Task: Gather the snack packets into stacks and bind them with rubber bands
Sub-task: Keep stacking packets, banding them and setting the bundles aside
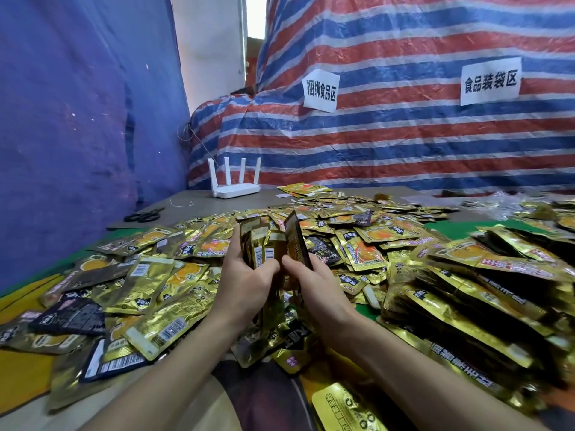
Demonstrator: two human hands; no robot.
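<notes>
Both hands meet in the middle of the view, above a table heaped with gold and black snack packets (174, 275). My left hand (245, 281) grips an upright bunch of gold packets (263, 244), barcodes facing me. My right hand (314, 284) pinches a dark packet (297, 241) standing on edge against the right side of that bunch. The lower ends of the held packets are hidden behind my palms. No rubber band shows on either hand or on the bunch.
A deep pile of packets (466, 290) rises at the right. Black scissors (144, 215) and a white router (235, 185) lie at the table's far left. A striped tarp (404, 135) with two paper signs backs the table; a blue sheet (77, 119) hangs on the left.
</notes>
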